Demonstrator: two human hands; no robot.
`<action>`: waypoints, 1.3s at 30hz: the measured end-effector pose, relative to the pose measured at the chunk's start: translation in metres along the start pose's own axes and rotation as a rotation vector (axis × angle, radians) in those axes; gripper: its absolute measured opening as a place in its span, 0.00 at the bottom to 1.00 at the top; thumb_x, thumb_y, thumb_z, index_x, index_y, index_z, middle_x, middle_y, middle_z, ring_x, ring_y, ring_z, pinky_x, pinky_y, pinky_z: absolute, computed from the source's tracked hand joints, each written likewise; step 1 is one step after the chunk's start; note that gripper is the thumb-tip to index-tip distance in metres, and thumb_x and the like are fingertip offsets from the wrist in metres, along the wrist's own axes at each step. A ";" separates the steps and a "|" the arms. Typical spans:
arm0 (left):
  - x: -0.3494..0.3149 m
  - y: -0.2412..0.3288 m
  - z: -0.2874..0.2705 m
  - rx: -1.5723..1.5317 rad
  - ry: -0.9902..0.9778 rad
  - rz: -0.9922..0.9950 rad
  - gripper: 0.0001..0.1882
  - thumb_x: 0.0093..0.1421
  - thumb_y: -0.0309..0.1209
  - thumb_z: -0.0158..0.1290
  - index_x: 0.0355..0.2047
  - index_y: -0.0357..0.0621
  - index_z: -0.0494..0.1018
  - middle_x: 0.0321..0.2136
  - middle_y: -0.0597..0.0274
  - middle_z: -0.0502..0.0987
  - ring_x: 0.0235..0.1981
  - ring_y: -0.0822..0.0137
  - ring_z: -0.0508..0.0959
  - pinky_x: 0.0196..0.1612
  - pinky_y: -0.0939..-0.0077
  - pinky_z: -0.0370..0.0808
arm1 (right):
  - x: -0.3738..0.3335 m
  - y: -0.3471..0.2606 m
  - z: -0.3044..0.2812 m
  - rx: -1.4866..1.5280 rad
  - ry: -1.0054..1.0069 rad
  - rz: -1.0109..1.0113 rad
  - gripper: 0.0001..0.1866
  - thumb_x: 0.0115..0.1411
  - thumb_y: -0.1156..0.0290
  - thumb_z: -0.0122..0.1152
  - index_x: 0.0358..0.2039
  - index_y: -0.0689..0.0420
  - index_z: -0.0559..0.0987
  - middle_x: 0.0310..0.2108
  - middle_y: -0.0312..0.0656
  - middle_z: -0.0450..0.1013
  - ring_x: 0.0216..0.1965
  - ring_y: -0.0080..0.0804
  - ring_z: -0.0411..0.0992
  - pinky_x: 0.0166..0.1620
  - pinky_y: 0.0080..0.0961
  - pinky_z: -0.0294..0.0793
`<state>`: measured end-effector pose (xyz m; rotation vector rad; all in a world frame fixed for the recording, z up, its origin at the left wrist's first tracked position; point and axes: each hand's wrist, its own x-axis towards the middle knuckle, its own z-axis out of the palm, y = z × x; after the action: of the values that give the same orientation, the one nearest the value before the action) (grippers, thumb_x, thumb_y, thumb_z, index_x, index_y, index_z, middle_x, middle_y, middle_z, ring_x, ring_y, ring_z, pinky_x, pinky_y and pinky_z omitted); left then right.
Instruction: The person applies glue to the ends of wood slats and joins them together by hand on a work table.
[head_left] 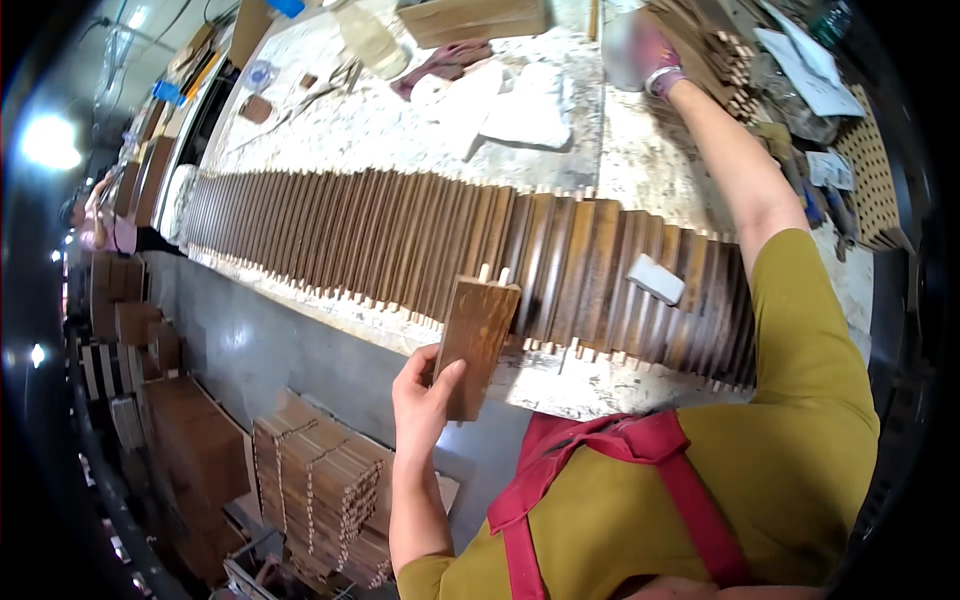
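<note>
Okay, left hand (425, 390) is pinching a dowelled board (478, 340) at the near side of the slat row (400, 225); gloved right hand (657, 62) is sitting far-side, finger closure unclear. Gripping low is probably keeping the dowels (504, 276) unobstructed.

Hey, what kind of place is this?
Most likely a woodworking shop: a long row of brown doweled slats lies across a speckled workbench, similar-looking wood is stacked below in a pile, and the left hand holds a doweled wooden piece.
</note>
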<state>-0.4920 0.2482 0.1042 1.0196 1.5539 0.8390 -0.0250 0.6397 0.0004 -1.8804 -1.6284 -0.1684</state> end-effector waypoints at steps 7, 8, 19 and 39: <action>0.024 -0.003 -0.014 -0.086 -0.034 -0.041 0.13 0.58 0.24 0.58 0.43 0.34 0.73 0.35 0.62 0.79 0.35 0.76 0.75 0.41 0.81 0.72 | 0.015 0.017 0.027 0.305 -0.177 0.135 0.17 0.55 0.60 0.63 0.45 0.45 0.76 0.43 0.39 0.78 0.46 0.40 0.75 0.49 0.36 0.71; 0.026 -0.003 -0.015 -0.085 -0.034 -0.041 0.13 0.58 0.24 0.58 0.43 0.34 0.73 0.35 0.62 0.79 0.35 0.76 0.75 0.41 0.81 0.72 | 0.016 0.011 0.029 0.304 -0.188 0.147 0.16 0.55 0.62 0.63 0.45 0.46 0.76 0.42 0.39 0.78 0.45 0.38 0.75 0.48 0.35 0.71; 0.033 -0.008 -0.011 0.081 0.113 0.082 0.12 0.56 0.24 0.59 0.41 0.33 0.73 0.32 0.64 0.77 0.33 0.76 0.73 0.39 0.81 0.71 | 0.003 0.003 0.024 0.130 -0.023 0.090 0.20 0.54 0.78 0.59 0.49 0.57 0.74 0.44 0.47 0.75 0.46 0.37 0.74 0.49 0.28 0.74; 0.047 -0.003 -0.011 0.062 0.172 0.206 0.13 0.56 0.24 0.60 0.40 0.34 0.72 0.31 0.67 0.75 0.32 0.78 0.71 0.38 0.83 0.69 | -0.008 -0.005 -0.002 0.304 -0.154 0.109 0.20 0.54 0.81 0.49 0.46 0.54 0.78 0.44 0.47 0.77 0.48 0.40 0.75 0.52 0.30 0.72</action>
<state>-0.5078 0.2898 0.0860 1.1925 1.6464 1.0490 -0.0307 0.6320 -0.0006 -1.7737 -1.5451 0.2620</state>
